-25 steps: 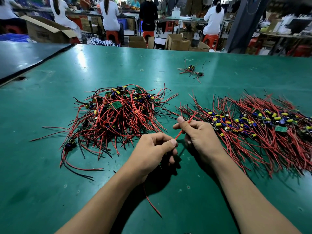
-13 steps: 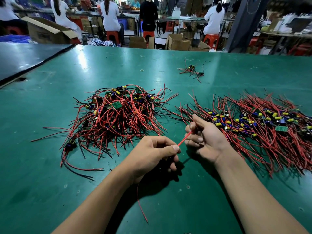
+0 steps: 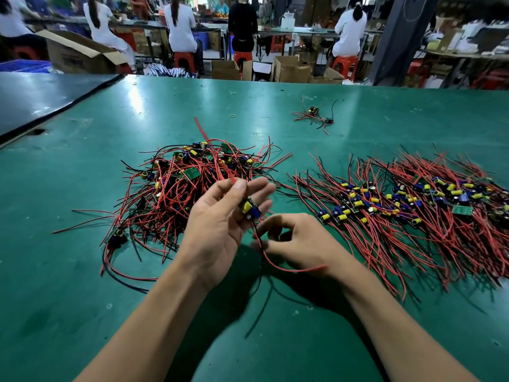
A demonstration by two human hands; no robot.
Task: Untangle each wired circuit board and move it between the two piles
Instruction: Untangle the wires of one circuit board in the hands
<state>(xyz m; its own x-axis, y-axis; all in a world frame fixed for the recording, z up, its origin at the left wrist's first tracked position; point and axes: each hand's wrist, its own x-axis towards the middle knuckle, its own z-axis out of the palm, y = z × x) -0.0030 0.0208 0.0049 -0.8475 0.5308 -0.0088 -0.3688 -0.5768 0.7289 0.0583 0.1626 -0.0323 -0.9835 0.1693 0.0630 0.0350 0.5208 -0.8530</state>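
Left hand (image 3: pixel 220 227) is raised palm-up over the tabletop (image 3: pixel 82 271), near the inner edge of the tangled pile (image 3: pixel 170 194). One wired circuit board (image 3: pixel 249 210) is gripped in it, with the thumb pressed down against the fingers. A red lead is seen rising from under the thumb, its end free in the air above the tangle. Right hand (image 3: pixel 297 244) is held lower, just beside the left, with the fingers curled. The board's other red wire (image 3: pixel 289 267) appears to be pinched between its thumb and fingertips, though the fingers there are blurred. A black wire (image 3: pixel 257 307) is left hanging from the board towards the tabletop.

As for progress, the combed pile (image 3: pixel 399 216) on the right is well filled, its boards laid roughly in a band with their wires fanned out. A good share of the work is therefore judged to be done. The knotted heap on the left is still large, so many boards remain to be freed. The board in hand is judged to be clear of the tangle, with its leads being straightened; it has not yet been set down on the right. A small separate cluster (image 3: pixel 314 115) is seen farther back, well apart from both piles.
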